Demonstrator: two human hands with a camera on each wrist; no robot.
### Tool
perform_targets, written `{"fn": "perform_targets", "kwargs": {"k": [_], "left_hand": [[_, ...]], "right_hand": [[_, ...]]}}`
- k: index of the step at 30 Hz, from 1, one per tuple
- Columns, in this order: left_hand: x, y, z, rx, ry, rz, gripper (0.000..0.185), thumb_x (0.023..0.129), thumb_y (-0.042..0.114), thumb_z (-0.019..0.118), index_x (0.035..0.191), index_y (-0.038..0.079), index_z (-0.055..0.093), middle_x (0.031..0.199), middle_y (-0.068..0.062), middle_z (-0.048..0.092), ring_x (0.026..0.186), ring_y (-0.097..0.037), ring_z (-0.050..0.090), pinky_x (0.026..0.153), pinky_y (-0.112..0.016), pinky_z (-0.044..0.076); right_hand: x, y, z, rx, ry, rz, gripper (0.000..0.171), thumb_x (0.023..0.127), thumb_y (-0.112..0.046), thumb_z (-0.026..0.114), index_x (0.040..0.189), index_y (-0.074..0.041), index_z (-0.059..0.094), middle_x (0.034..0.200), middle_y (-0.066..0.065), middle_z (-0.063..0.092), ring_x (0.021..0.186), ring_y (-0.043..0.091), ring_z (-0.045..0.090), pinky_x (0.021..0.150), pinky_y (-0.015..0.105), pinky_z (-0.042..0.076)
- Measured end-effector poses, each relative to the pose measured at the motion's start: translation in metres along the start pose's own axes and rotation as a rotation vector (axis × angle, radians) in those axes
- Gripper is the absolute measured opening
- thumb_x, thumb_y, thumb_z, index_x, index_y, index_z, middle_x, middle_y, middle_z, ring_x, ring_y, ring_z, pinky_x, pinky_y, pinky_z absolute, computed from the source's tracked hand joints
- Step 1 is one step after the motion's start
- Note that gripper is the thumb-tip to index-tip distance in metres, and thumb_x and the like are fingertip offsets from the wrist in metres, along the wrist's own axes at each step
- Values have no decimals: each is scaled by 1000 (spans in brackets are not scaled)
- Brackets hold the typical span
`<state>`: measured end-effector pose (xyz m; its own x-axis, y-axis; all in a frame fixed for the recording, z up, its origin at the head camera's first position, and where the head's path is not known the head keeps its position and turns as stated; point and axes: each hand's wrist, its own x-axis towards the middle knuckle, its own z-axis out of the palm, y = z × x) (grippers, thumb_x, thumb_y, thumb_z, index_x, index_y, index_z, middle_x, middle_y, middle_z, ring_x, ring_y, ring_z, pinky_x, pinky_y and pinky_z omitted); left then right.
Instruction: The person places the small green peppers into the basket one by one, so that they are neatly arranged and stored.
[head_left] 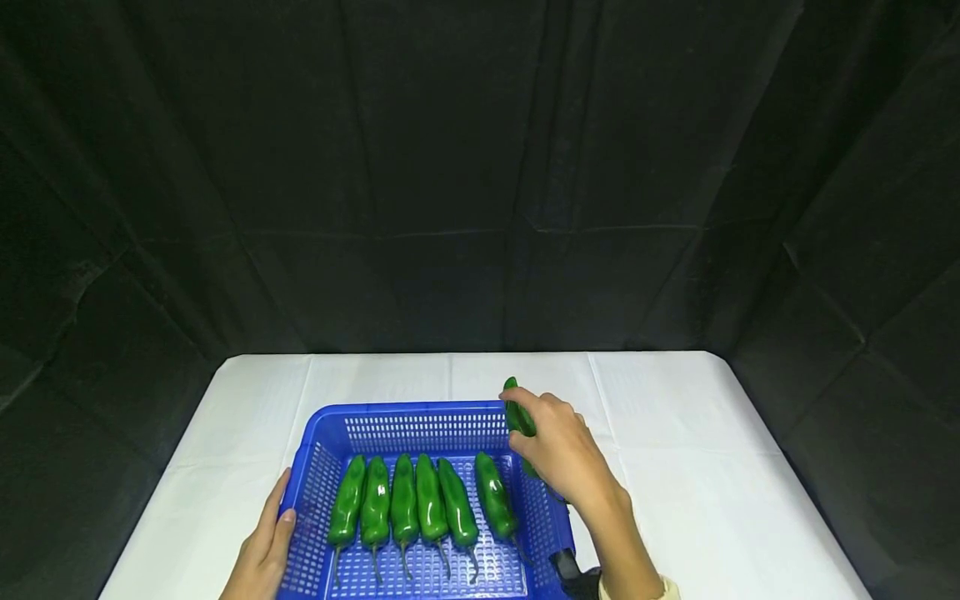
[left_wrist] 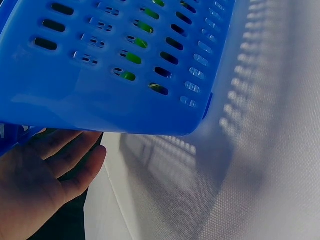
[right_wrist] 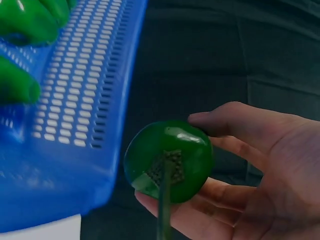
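Observation:
A row of green chili peppers (head_left: 403, 500) lies in the blue plastic basket (head_left: 420, 409), stems toward me. My right hand (head_left: 564, 442) grips another green chili pepper (head_left: 519, 417) above the basket's right rim. In the right wrist view, this held pepper (right_wrist: 192, 145) shows its stem end, with thumb and fingers around it. My left hand (head_left: 264, 546) is at the outside of the basket's left wall. The left wrist view shows this hand (left_wrist: 45, 175) with fairly straight fingers beside the basket wall (left_wrist: 100, 110); some fingertips are hidden behind it.
A white cloth covers the table (head_left: 697, 467). Black fabric (head_left: 465, 183) hangs behind and along both sides. A dark strap (head_left: 576, 575) sits at my right wrist, close to the basket's right edge.

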<state>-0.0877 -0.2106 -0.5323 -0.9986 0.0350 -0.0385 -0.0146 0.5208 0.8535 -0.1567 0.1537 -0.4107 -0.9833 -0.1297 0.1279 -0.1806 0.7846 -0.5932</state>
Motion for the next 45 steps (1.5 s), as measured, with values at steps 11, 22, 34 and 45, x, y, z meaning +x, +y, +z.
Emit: {"fn": "perform_targets", "kwargs": {"k": [11,22,34,45], "left_hand": [[0,1,0,-19,-2,-6,53,111,20,24,160,8,7,149,-39,28,108,-47,59,80,-61,52],[-1,1,0,4,10,9,53,111,19,24,159,6,8,150,-39,28,112,-51,56,84,-64,50],[-1,1,0,-5,22,22,53,111,19,25,160,6,9,148,-40,30,109,-48,59,80,-60,52],[-1,1,0,-14,12,9,53,111,20,24,160,8,7,149,-39,29,110,-50,58,80,-61,52]], "right_hand": [[2,-2,30,-130,-72,-23,39,79,-2,80,116,-10,70,103,17,69,87,31,66,64,47,54],[3,2,48,-178,-142,-16,36,72,6,76,106,-3,70,76,7,63,61,19,51,49,32,42],[2,8,62,-248,-201,15,34,66,13,70,97,-2,72,84,15,70,69,27,63,61,39,53],[1,15,73,-292,-237,-20,24,65,13,70,80,-5,63,72,11,62,70,32,62,68,46,53]]}}
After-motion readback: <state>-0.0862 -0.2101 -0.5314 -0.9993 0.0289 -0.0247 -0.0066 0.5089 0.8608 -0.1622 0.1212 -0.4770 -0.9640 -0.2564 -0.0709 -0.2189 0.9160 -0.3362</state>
